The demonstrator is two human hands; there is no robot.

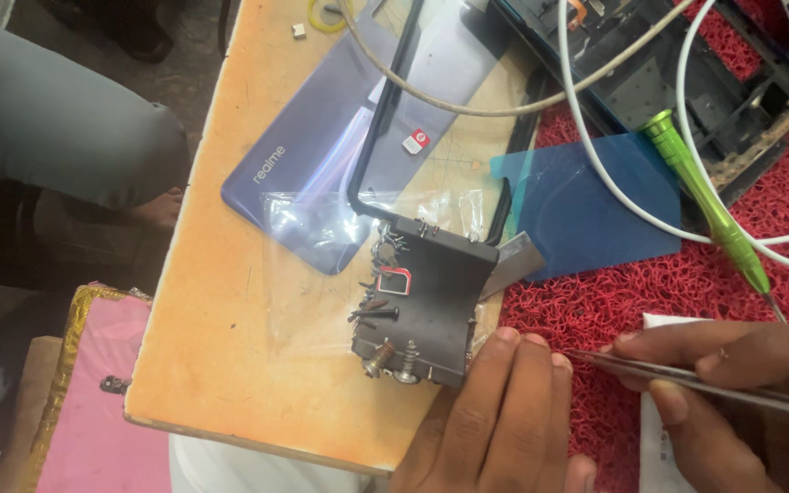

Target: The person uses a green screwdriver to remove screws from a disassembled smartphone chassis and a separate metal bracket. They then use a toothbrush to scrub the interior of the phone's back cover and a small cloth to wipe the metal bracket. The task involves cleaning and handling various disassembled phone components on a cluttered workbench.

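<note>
My left hand (495, 415) rests at the bottom centre, its fingertips touching the lower right corner of a dark magnetic block (436, 306). Several screws and a small red-and-white chip cling to the block. My right hand (732, 383) comes in from the right and holds thin metal tweezers (678, 379). Their tips point left and end just beside my left fingertips, above the red mat (668, 292).
The block sits on an orange board (230, 319) with a purple phone back cover (321, 173) and a clear plastic sleeve. On the mat lie a blue plastic card (586, 205), a green screwdriver (705, 196), white cables and an opened phone frame (687, 82). A grey-clad knee (57, 119) is at left.
</note>
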